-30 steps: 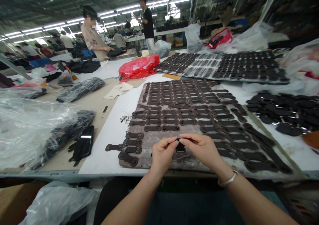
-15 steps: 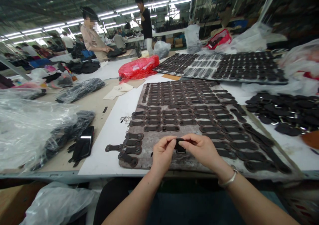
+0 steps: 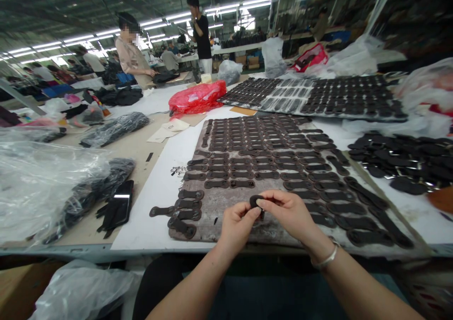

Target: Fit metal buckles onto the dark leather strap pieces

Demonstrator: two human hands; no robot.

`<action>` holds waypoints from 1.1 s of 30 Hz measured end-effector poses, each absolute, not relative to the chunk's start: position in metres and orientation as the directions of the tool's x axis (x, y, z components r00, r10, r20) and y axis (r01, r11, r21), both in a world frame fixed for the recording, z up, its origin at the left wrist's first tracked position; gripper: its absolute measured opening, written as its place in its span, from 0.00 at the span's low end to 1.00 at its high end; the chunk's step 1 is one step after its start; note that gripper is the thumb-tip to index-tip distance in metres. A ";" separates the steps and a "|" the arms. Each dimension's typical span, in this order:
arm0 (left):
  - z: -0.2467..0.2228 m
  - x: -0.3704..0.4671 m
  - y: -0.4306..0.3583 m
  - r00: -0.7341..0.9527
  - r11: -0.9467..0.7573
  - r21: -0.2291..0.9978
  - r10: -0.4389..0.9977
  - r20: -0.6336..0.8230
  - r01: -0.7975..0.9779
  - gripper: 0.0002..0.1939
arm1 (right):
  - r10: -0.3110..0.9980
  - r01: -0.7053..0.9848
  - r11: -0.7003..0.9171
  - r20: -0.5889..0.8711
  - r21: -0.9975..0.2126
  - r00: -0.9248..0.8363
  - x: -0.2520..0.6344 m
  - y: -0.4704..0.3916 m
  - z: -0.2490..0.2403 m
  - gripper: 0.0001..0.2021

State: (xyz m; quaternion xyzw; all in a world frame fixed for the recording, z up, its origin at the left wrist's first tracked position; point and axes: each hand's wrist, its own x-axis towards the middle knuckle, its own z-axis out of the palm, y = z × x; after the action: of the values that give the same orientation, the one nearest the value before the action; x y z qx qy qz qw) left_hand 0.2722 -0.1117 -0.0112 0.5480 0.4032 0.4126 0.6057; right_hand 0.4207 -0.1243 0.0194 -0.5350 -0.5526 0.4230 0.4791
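Observation:
Both my hands pinch one small dark leather tab (image 3: 255,200) above the near part of a grey-brown board (image 3: 226,204). My left hand (image 3: 236,225) has thumb and fingers closed on the tab's lower left. From the other side my right hand (image 3: 290,214) presses its thumb against the rounded end. The rest of the tab is hidden behind my fingers. Rows of dark leather tabs with rounded ends (image 3: 242,174) cover much of the board, and a few lie at its left edge (image 3: 188,214).
Small metal loops (image 3: 179,171) lie left of the board. A heap of dark tabs with metal fittings (image 3: 406,162) is on the right. Behind stand another filled board (image 3: 339,98) and a red plastic bag (image 3: 198,96). A phone (image 3: 122,204) rests at left; co-workers stand beyond.
My fingers have turned the tab so its rounded end shows and the metal loop below is mostly hidden. My left hand has shifted slightly right and down.

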 end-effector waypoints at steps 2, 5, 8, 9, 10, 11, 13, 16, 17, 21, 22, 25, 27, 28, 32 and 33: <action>-0.010 0.272 -0.112 0.320 0.022 0.999 0.948 -0.012 -0.028 0.12 | 0.996 0.186 0.084 0.089 -0.979 0.019 0.419 -0.125 0.021 0.07; -0.009 0.270 -0.113 0.316 -0.019 1.000 0.949 0.014 0.011 0.11 | 0.994 0.212 0.107 0.108 -0.971 -0.008 0.419 -0.126 0.022 0.06; -0.007 0.268 -0.114 0.327 -0.054 0.998 0.944 0.037 0.044 0.11 | 0.992 0.290 0.128 0.123 -0.948 -0.036 0.421 -0.127 0.023 0.06; -0.006 0.267 -0.114 0.334 -0.064 0.996 0.942 0.042 0.054 0.12 | 0.992 0.317 0.129 0.122 -0.940 -0.041 0.421 -0.127 0.023 0.07; -0.006 0.267 -0.114 0.343 -0.071 0.995 0.938 0.045 0.064 0.12 | 0.992 0.343 0.128 0.121 -0.930 -0.043 0.422 -0.127 0.023 0.08; -0.005 0.268 -0.115 0.355 -0.075 0.995 0.934 0.045 0.072 0.13 | 0.991 0.372 0.132 0.122 -0.919 -0.049 0.423 -0.127 0.024 0.10; -0.005 0.268 -0.115 0.379 -0.076 0.994 0.925 0.038 0.084 0.13 | 0.988 0.446 0.153 0.132 -0.882 -0.077 0.424 -0.127 0.026 0.08; -0.005 0.269 -0.116 0.404 -0.069 0.994 0.914 0.028 0.087 0.12 | 0.976 0.544 0.218 0.176 -0.810 -0.130 0.424 -0.127 0.031 0.07; -0.005 0.270 -0.117 0.410 -0.068 0.994 0.912 0.026 0.089 0.12 | 0.971 0.559 0.240 0.193 -0.794 -0.144 0.423 -0.128 0.032 0.08; -0.006 0.271 -0.118 0.402 -0.076 0.992 0.915 0.031 0.096 0.12 | 0.957 0.573 0.290 0.248 -0.766 -0.151 0.423 -0.128 0.034 0.09; -0.007 0.272 -0.117 0.391 -0.074 0.993 0.920 0.031 0.095 0.12 | 0.958 0.576 0.285 0.253 -0.766 -0.137 0.424 -0.128 0.033 0.09; -0.007 0.273 -0.116 0.387 -0.056 0.996 0.922 0.025 0.069 0.10 | 0.967 0.569 0.242 0.247 -0.786 -0.071 0.426 -0.127 0.031 0.08; -0.007 0.273 -0.116 0.425 -0.045 0.998 0.905 0.022 0.043 0.12 | 0.972 0.557 0.207 0.233 -0.804 -0.025 0.427 -0.126 0.029 0.09; -0.007 0.273 -0.115 0.442 -0.038 0.999 0.897 0.017 0.037 0.12 | 0.974 0.553 0.196 0.227 -0.810 -0.012 0.428 -0.126 0.029 0.09; -0.006 0.271 -0.114 0.456 0.024 0.999 0.889 -0.041 0.043 0.12 | 0.982 0.555 0.176 0.187 -0.813 -0.038 0.428 -0.125 0.030 0.10; -0.006 0.270 -0.114 0.455 0.041 0.999 0.889 -0.053 0.037 0.12 | 0.984 0.553 0.170 0.171 -0.815 -0.050 0.428 -0.125 0.030 0.09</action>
State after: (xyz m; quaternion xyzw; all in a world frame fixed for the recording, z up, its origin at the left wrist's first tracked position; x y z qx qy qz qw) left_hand 0.2705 -0.1137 -0.0063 0.5977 0.3872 0.3500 0.6086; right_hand 0.4279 -0.1254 0.0304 -0.5772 -0.6659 0.2859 0.3764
